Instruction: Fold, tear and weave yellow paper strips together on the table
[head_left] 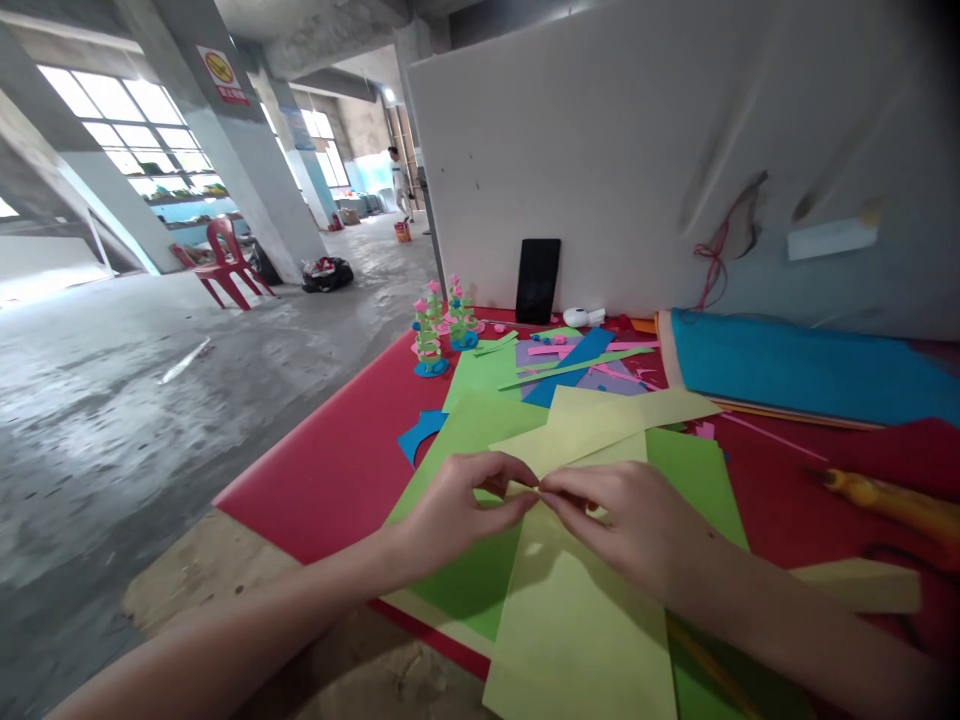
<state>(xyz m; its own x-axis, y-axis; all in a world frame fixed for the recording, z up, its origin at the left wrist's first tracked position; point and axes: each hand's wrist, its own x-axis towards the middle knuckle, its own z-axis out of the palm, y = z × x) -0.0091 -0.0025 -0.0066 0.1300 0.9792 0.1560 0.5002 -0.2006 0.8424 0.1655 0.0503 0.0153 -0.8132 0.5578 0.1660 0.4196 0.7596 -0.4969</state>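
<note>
My left hand (459,508) and my right hand (626,525) meet fingertip to fingertip over the table, both pinching a small piece of light green paper (529,490) between thumbs and forefingers. Under the hands lies a light green paper sheet (577,610), partly over a darker green sheet (472,580). Another pale green sheet (600,420) lies just beyond the fingers. All rest on a red table cover (330,470).
Paper flower models (442,325) stand at the table's far left. A black phone (538,280) leans on the white board (600,140). Coloured strips (577,365), a blue sheet stack (810,370) and yellow-handled scissors (892,500) lie right. A red chair (225,262) stands on the concrete floor.
</note>
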